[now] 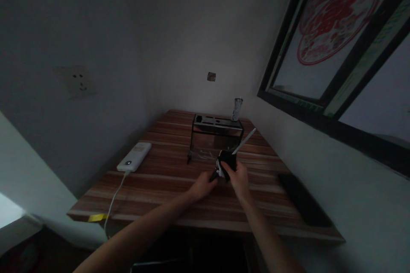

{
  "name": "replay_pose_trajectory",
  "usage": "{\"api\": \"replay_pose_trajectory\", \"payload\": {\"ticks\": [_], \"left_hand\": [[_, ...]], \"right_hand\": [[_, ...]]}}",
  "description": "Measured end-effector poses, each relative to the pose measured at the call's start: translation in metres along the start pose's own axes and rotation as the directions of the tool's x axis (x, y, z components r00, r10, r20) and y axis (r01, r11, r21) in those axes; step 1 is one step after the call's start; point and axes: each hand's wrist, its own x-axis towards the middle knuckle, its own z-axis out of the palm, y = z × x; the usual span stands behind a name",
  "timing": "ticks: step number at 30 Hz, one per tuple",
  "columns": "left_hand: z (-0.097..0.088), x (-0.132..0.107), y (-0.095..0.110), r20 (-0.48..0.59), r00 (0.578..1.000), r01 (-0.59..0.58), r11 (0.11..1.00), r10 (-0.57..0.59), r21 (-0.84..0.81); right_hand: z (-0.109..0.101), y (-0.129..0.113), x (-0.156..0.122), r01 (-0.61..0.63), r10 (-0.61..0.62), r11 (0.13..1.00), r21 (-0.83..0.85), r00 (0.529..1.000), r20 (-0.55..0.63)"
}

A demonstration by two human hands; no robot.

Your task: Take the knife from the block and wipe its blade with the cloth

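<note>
My left hand (204, 184) is closed around the dark handle of what looks like a knife (245, 140). Its long, narrow, pale blade points up and away to the right. Partway along the blade, my right hand (239, 177) pinches a black piece (228, 161), possibly cloth, with some white at its left edge. That piece hides the middle of the blade. Just beyond my hands stands a rack (218, 123) with a slotted top and clear front, partly covered by the black piece. A clear, patterned object (237, 109) rises from its right end.
On the left of the striped wooden table (173, 179) lies a white power bank (134, 157), its cable (113, 200) running over the front edge beside a yellow tag (97, 218). A flat black slab (304, 200) lies at right. Walls close in on both sides and behind.
</note>
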Motion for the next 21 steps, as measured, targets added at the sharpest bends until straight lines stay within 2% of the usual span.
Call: {"api": "replay_pose_trajectory", "payload": {"ticks": [11,21], "left_hand": [[0.000,-0.002,0.003,0.020,1.000,-0.020,0.998,0.019,0.056],[-0.001,-0.003,0.002,0.041,0.999,-0.017,0.996,0.014,0.085]], "right_hand": [[-0.039,-0.020,0.038,0.038,-0.037,0.999,0.007,0.993,-0.109],[-0.068,-0.041,0.076,0.140,-0.124,0.989,0.044,0.958,-0.259]]}}
